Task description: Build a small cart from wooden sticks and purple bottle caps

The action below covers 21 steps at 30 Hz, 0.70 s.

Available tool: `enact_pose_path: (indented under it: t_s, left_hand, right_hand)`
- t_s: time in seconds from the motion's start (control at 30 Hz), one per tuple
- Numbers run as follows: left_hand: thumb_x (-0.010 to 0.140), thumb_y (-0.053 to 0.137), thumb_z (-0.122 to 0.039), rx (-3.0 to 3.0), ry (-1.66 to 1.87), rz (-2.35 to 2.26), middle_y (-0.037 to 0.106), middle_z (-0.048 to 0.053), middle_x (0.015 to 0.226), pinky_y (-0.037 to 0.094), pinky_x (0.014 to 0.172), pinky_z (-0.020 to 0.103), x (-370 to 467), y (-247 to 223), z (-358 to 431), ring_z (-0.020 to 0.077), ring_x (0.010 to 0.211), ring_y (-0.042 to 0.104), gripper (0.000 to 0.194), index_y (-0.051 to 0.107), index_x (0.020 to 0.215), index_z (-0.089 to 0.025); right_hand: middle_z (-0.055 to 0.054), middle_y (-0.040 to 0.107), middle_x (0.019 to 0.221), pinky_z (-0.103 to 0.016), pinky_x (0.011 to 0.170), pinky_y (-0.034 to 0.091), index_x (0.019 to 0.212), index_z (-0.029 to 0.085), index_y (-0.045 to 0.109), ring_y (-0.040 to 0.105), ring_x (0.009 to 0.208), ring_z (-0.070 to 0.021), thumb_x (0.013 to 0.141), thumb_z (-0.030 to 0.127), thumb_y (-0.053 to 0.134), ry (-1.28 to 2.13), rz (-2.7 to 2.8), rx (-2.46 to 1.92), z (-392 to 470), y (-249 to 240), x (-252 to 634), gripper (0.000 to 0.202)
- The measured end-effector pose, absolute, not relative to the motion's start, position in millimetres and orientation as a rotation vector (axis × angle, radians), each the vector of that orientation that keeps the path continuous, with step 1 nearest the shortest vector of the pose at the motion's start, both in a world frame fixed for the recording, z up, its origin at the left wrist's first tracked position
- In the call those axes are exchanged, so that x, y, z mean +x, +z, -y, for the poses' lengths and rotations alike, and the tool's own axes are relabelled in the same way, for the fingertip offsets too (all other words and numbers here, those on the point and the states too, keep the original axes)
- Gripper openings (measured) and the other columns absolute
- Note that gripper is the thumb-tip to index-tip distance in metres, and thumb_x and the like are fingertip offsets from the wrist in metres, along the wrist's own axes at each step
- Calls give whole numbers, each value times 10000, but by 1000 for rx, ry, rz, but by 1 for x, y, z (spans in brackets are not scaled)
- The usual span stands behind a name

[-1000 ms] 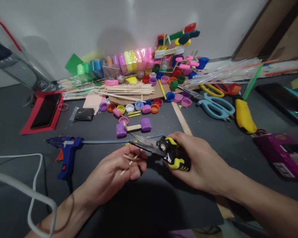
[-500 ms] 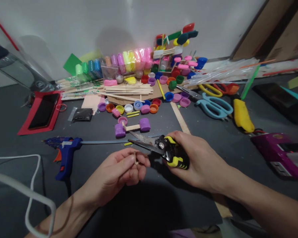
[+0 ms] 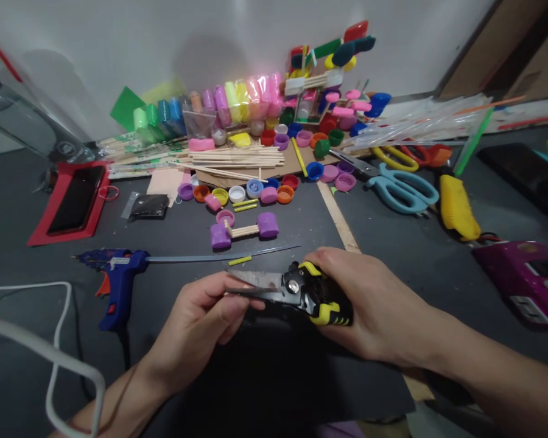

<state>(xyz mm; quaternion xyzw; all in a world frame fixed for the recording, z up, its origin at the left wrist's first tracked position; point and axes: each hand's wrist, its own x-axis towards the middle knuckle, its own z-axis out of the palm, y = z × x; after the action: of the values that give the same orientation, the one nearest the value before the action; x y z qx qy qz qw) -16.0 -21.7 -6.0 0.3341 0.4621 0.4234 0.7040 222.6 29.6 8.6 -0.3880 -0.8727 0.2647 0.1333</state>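
My right hand (image 3: pixel 365 298) is closed around the black and yellow handles of spring-handled shears (image 3: pixel 296 289). Their blades are slightly apart and point left, lying across the fingertips of my left hand (image 3: pixel 210 313). The left fingers are pinched together; a small wooden stick piece seen there earlier is now mostly hidden by blades and fingers. Just beyond, two purple blocks joined by wooden sticks (image 3: pixel 245 230) lie on the dark table (image 3: pixel 182 234). A short yellow stick (image 3: pixel 240 261) lies between that piece and the blades.
On the left lie a blue glue gun (image 3: pixel 119 274) with a long glue stick, and a phone (image 3: pixel 77 198) on red paper. Bottle caps (image 3: pixel 237 194) and wooden sticks (image 3: pixel 237 158) are spread behind. Blue-handled scissors (image 3: pixel 404 188) and a purple device (image 3: pixel 525 274) sit at right.
The shears have moved down and left, so their blades now overlap my left fingertips. My left hand has shifted slightly left, and the blades look less widely spread.
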Motion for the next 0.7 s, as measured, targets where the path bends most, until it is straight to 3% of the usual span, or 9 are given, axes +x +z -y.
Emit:
enact_pose_path:
  t_s: [0.13, 0.3, 0.47, 0.7]
  left_hand:
    - [864, 715, -398, 777, 932, -976, 461, -37, 554, 235, 443, 204, -20, -5, 24, 49, 464, 311, 207, 793, 848, -207]
    - [881, 693, -383, 834, 903, -944, 603, 33, 805, 245, 456, 224, -25, -7, 25, 40, 499, 364, 220, 807, 855, -196]
    - [895, 669, -278, 796, 842, -926, 563, 21, 804, 225, 451, 222, -25, -7, 24, 34, 495, 352, 171, 803, 835, -190]
    - [871, 684, -465, 836, 820, -871, 501, 10, 780, 221, 444, 227, -26, -5, 19, 31, 490, 328, 329, 801, 804, -164]
  right_hand:
    - [-41, 620, 811, -289, 618, 418, 911, 192, 544, 558, 660, -183, 651, 177, 589, 789, 2520, -1100, -30, 9, 222, 265]
    - [-30, 621, 815, -277, 602, 399, 901, 197, 544, 545, 634, -165, 672, 179, 615, 875, 2530, -1091, -30, 11, 222, 241]
    - [-24, 621, 819, -269, 583, 383, 895, 205, 537, 539, 620, -158, 686, 193, 636, 927, 2533, -1083, -30, 14, 222, 231]
    - [-18, 608, 781, -267, 566, 378, 867, 213, 510, 525, 600, -156, 679, 181, 609, 890, 2550, -1057, -28, 13, 224, 216]
